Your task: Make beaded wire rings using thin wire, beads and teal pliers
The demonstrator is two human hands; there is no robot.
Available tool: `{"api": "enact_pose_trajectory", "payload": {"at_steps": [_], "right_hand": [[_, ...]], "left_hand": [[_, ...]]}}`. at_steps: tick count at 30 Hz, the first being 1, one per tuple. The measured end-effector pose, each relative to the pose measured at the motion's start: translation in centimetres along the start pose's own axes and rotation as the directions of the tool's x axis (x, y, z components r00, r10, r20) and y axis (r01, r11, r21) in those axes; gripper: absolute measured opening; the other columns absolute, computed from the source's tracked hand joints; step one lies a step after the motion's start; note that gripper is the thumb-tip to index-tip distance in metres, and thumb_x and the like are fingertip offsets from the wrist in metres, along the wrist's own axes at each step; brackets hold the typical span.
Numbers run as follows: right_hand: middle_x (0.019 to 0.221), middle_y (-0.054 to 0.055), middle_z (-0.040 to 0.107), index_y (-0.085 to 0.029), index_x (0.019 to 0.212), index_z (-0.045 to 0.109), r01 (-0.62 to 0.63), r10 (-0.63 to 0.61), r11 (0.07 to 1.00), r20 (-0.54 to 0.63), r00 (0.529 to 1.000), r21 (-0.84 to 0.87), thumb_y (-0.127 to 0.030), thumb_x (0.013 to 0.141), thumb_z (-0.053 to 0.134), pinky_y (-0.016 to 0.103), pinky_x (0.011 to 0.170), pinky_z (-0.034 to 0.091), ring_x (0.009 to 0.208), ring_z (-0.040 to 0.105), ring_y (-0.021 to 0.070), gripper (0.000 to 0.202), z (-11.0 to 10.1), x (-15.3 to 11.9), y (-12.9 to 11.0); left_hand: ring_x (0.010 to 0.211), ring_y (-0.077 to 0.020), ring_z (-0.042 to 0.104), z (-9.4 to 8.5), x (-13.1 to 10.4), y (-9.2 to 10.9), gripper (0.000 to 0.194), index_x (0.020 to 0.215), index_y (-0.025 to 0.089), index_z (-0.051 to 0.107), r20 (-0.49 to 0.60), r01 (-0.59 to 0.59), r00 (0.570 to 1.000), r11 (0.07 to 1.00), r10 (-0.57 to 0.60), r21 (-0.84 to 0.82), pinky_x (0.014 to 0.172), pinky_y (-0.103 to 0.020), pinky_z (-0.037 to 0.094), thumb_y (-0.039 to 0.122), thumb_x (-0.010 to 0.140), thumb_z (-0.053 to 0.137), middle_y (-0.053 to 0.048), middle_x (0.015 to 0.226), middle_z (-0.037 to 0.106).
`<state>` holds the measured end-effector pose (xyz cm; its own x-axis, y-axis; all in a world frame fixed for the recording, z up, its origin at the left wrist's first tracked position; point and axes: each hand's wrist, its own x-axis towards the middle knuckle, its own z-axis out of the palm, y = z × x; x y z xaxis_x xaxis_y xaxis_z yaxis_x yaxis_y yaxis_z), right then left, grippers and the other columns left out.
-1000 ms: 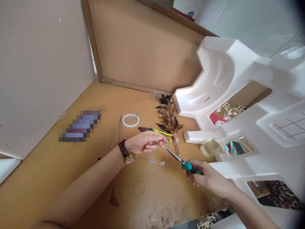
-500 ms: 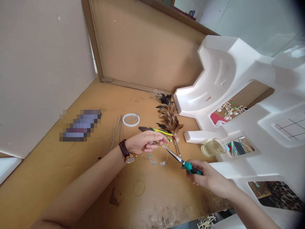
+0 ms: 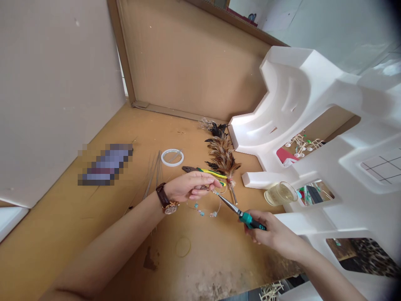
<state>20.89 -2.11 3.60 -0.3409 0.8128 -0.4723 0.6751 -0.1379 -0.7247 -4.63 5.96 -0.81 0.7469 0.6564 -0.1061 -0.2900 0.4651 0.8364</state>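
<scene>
Between the fingertips of my left hand [image 3: 191, 185] I pinch one end of a thin wire loop strung with blue and pink beads, a beaded bracelet [image 3: 201, 213]. The loop hangs below the fingers over the table. My right hand [image 3: 266, 230] is closed around the green and black handles of needle-nose pliers [image 3: 233, 207]. Their tip points up and left and meets the wire beside the beads at the left fingers. Whether the jaws grip the wire is too small to tell. A brown-strapped watch [image 3: 167, 200] is on my left wrist.
Behind my left hand lie yellow-handled pliers [image 3: 191, 169] and a feather duster [image 3: 221, 150]. Left of them are a white ring-shaped roll [image 3: 172, 157], loose thin wires [image 3: 153, 171] and a blurred-out object [image 3: 106, 165]. A glass jar [image 3: 280, 194] stands right, against a white moulded foam piece [image 3: 313, 167].
</scene>
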Motion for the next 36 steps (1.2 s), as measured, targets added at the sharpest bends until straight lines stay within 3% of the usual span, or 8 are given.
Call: {"api": "enact_pose_trajectory", "payload": {"at_steps": [24, 36], "right_hand": [[0.069, -0.001, 0.055, -0.017, 0.08, 0.055, -0.004, 0.002, 0.997, 0.025, 1.0, 0.08, -0.02, 0.07, 0.047, 0.023, 0.054, 0.034, 0.058, 0.047, 0.011, 0.014, 0.6, 0.0, 0.0], [0.062, -0.003, 0.052, -0.018, 0.077, 0.05, 0.014, -0.013, 0.999, -0.026, 1.0, 0.048, -0.013, 0.073, 0.04, 0.022, 0.049, 0.032, 0.053, 0.048, 0.0097, 0.012, 1.8, 0.1, 1.0]], "left_hand": [[0.039, 0.0019, 0.024, -0.1, 0.1, -0.1, 0.022, 0.091, 0.01, 0.065, 0.01, -0.036, 0.999, 0.999, 0.036, 0.002, 0.03, -0.013, 0.018, 0.023, 0.084, 0.049, 0.002, 0.073, 0.045], [0.038, 0.002, 0.025, 0.3, 0.0, -0.1, 0.021, 0.09, 0.009, 0.065, -0.014, -0.095, 0.995, 0.995, 0.095, 0.016, 0.03, -0.011, 0.02, 0.023, 0.083, 0.051, 0.002, 0.068, 0.046]]}}
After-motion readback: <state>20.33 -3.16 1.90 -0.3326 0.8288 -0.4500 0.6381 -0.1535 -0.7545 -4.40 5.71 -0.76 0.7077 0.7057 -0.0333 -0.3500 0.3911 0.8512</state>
